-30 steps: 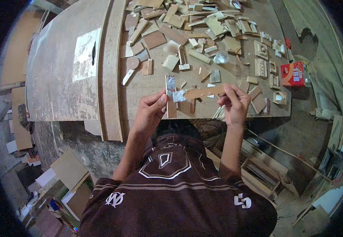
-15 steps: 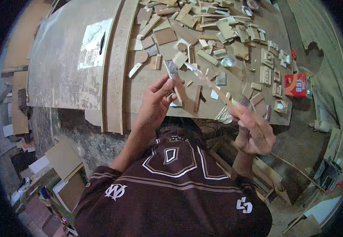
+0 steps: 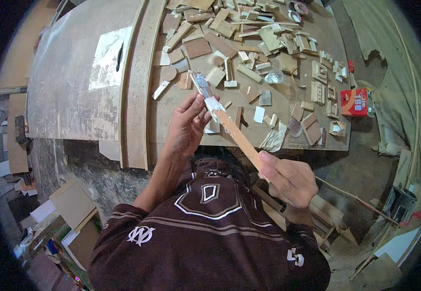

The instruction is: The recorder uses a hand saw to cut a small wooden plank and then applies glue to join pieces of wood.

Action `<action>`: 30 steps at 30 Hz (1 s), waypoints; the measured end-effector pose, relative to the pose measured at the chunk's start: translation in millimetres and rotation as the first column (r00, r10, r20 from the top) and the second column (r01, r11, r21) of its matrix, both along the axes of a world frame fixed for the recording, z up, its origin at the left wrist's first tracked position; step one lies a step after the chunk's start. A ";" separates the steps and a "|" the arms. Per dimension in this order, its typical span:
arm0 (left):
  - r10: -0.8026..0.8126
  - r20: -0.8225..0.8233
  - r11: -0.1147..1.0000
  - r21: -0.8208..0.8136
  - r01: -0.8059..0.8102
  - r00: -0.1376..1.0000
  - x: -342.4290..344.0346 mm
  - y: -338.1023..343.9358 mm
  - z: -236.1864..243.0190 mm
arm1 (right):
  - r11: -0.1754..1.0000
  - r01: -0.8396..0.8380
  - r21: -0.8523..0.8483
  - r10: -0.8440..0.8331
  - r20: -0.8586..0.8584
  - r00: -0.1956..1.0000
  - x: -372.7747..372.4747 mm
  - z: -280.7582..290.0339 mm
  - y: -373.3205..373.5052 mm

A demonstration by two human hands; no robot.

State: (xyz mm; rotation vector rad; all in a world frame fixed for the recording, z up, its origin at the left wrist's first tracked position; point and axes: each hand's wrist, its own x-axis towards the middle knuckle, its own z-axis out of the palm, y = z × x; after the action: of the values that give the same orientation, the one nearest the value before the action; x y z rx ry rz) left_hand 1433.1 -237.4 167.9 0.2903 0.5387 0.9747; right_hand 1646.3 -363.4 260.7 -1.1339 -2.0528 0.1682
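Near the middle of the view my left hand point(image 3: 188, 121) grips a small narrow wooden piece point(image 3: 200, 83) with a grey, silvery coat on its upper face, tilted away from me. My right hand point(image 3: 288, 179), lower and to the right, is closed on the near end of a long flat wooden stick point(image 3: 239, 133). The stick's far end carries white, pasty material point(image 3: 214, 107) and lies over or against the held piece; actual contact is hard to tell. A crumpled pale cloth point(image 3: 273, 138) rests beside the stick near the bench's front edge.
A plywood bench point(image 3: 169, 136) holds scattered wooden offcuts point(image 3: 198, 48), a clear round container point(image 3: 273, 76) and small wooden assemblies point(image 3: 319, 92). A red box point(image 3: 355, 103) sits at its right edge. Long boards point(image 3: 135, 87) run along the left. Boards point(image 3: 72, 203) are piled below left.
My right hand has moved down and to the right, turning the stick from nearly level to diagonal. The piece in my left hand has tipped from upright to a slant.
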 end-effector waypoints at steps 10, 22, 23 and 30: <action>-0.080 0.183 0.996 -0.028 0.087 0.980 -14.9 3.5 -4.3 | 0.994 0.084 0.076 -0.083 -0.012 0.996 -16.8 -10.2 17.5; -0.093 0.172 0.994 -0.047 0.102 0.981 -19.9 -4.4 -10.2 | 0.972 0.226 0.059 -0.224 -0.039 0.974 -28.1 -7.1 5.8; -0.091 0.192 0.994 -0.048 0.102 0.977 -20.9 -4.2 -12.3 | 0.981 0.192 0.032 -0.192 0.001 0.981 -28.2 -8.8 7.3; -0.111 0.213 0.992 -0.041 0.122 0.971 -26.3 1.9 -21.9 | 0.996 0.083 0.014 -0.082 -0.042 0.996 -11.9 -3.0 -5.5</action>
State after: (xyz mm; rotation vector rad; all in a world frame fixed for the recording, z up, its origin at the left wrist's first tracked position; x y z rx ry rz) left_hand 1406.8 -235.5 146.0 0.1664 0.3497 0.8634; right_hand 1634.4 -368.9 257.6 -1.1940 -1.9643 0.1331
